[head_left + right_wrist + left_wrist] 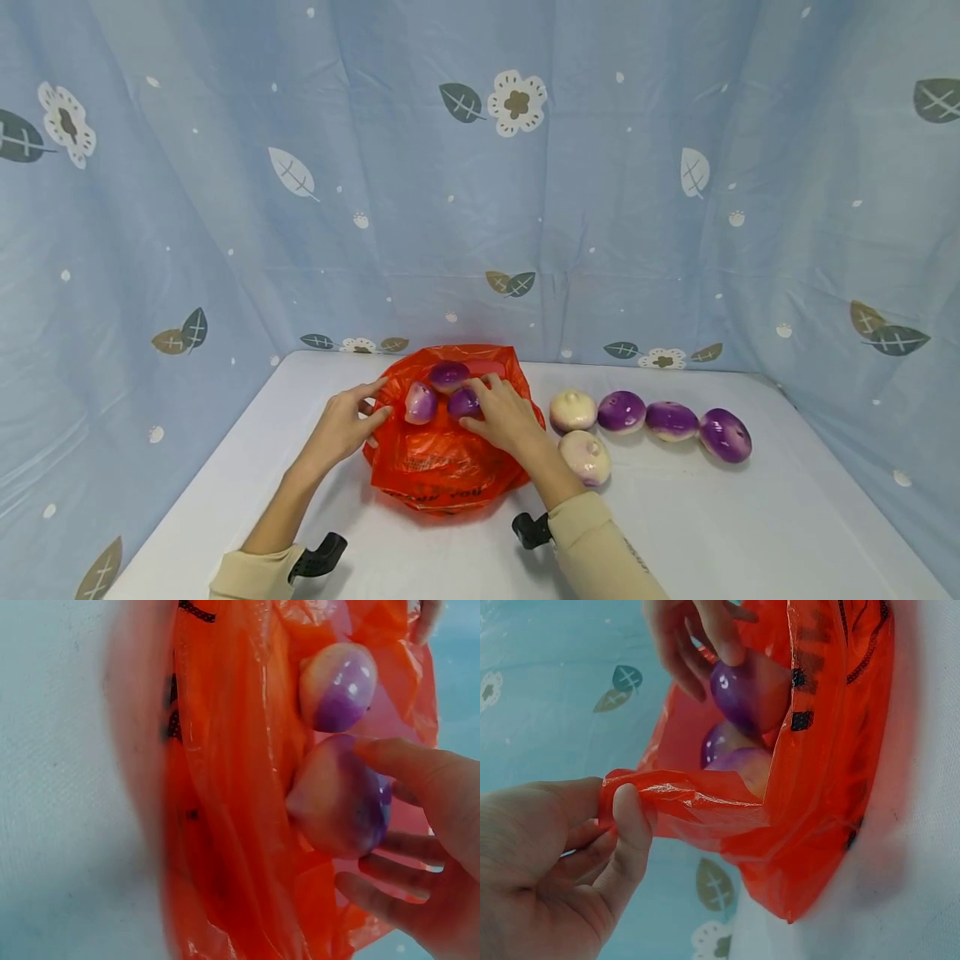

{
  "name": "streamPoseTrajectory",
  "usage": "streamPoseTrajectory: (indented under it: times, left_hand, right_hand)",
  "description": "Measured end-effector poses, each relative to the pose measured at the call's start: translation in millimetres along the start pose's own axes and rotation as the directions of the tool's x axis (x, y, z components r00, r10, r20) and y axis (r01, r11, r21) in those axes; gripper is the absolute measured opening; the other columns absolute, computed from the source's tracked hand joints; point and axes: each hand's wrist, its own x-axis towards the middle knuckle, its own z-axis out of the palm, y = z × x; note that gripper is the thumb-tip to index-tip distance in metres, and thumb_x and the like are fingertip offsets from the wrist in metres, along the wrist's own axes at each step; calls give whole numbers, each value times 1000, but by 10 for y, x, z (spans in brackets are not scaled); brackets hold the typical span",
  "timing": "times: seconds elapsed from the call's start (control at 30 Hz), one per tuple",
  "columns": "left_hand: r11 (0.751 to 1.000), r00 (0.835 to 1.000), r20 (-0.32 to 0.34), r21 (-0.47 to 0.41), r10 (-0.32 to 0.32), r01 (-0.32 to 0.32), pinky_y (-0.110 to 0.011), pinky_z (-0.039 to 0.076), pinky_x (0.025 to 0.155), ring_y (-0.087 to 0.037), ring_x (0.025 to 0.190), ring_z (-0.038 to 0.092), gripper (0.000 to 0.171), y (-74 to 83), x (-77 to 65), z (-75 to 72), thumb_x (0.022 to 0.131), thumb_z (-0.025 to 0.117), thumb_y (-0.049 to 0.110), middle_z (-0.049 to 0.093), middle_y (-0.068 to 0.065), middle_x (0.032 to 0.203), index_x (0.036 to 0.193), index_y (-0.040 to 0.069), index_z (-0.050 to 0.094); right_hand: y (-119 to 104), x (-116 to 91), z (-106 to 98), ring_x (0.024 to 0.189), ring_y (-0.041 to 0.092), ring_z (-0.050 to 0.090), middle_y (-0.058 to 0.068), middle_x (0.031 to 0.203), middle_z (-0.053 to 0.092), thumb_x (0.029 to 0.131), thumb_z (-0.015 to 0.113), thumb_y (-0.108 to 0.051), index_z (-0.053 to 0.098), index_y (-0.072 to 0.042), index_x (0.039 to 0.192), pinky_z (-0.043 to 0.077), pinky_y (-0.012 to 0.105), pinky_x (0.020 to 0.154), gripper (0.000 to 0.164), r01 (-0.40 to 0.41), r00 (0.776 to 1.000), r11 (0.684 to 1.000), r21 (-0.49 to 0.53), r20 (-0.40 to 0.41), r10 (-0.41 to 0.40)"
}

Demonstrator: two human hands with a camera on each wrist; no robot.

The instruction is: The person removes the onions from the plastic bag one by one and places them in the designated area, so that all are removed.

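Note:
A red plastic bag sits on the table with its mouth wide. My left hand pinches the bag's rim between thumb and fingers, on the bag's left side. At the mouth, my right hand grips a purple-and-white turnip, thumb on one side and fingers round the other. Two more turnips lie in the bag: one on the left with a pale, purple-flushed side showing, and a dark purple one at the back. The bag's lower inside is hidden by its front wall.
To the right of the bag, three purple-topped turnips line up with a pale turnip. Another pale turnip lies in front, close to my right forearm. A blue patterned curtain hangs behind the white table.

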Motion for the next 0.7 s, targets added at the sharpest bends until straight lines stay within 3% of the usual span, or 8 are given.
streamPoseTrajectory:
  times: [0.23, 0.43, 0.7]
  left_hand:
    - [1000, 1000, 8, -4, -5, 5, -26, 57, 53, -25, 52, 64, 54, -3, 1, -1, 91, 67, 8, 65, -20, 95, 141, -1, 50]
    - [1000, 1000, 4, -3, 0, 0, -27, 57, 52, -27, 52, 65, 53, -2, 6, 0, 90, 68, 8, 65, -22, 97, 140, -2, 51]
    - [1000, 1000, 4, -5, -1, 1, -26, 56, 51, -28, 52, 65, 53, -14, 6, 10, 91, 67, 8, 65, -22, 97, 140, -1, 51]
  right_hand:
    - [3, 24, 54, 108, 28, 59, 10, 120, 56, 86, 75, -35, 55, -22, 131, 56, 47, 81, 52, -40, 999, 999, -21, -19, 40]
    - [-17, 22, 47, 105, 30, 63, 10, 118, 57, 86, 75, -33, 55, -24, 130, 57, 47, 79, 48, -32, 999, 998, -57, -26, 31]
    - [35, -24, 74, 101, 30, 65, 11, 117, 59, 86, 74, -33, 56, -22, 128, 58, 47, 83, 47, -4, 998, 999, -31, -58, 2]
